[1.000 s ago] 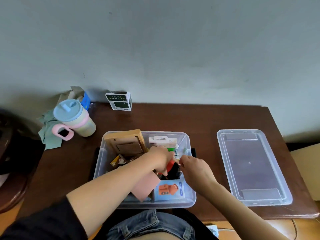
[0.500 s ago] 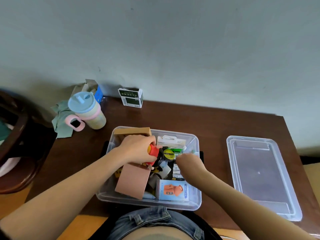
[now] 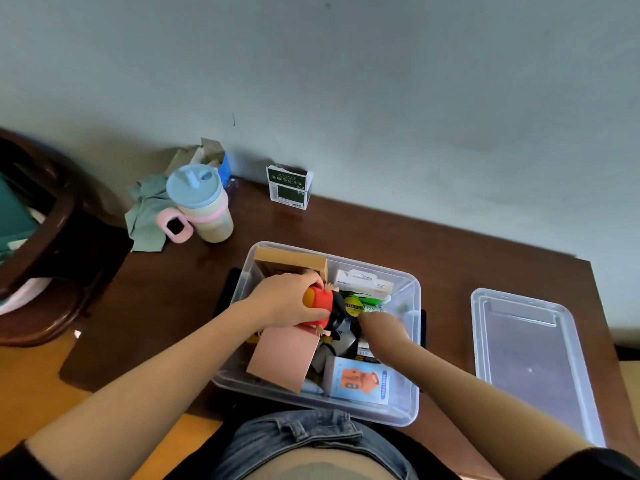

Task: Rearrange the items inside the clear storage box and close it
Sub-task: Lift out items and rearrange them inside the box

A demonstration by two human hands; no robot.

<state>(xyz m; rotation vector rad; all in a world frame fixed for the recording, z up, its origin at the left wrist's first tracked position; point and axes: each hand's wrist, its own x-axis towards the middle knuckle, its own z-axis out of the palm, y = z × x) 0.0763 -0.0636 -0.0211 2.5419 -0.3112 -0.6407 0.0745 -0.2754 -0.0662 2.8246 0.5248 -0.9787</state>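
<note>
The left hand (image 3: 287, 301) reaches into the open box (image 3: 414, 403) and grips a red toy (image 3: 320, 304), fingers curled over its top and thumb under it. The toy's dark part sticks out just right of that hand, among the packed items. Just behind the left hand a tan carton (image 3: 291, 263) stands against the box's far wall. Below its wrist a pink card (image 3: 282, 360) leans tilted, its lower corner near the box's front wall.

The right hand (image 3: 379, 329) is pushed down among the items just right of the toy; its fingers are buried out of sight, so I cannot tell whether it grasps anything. Just beyond its knuckles lies a yellow-green disc (image 3: 353, 306), and behind that a white package (image 3: 363, 282) at the far wall. Beside the right forearm, toward the person, a blue packet (image 3: 360, 381) with an orange picture lies flat in the box.

The lid (image 3: 530, 362) lies flat on the bench (image 3: 450, 244), well to the right of the right hand and apart from the box. Far left of the left hand stand a cup (image 3: 202, 206) with a blue top and a green cloth (image 3: 147, 220); behind the box, by the wall, stands a small green carton (image 3: 289, 187).
</note>
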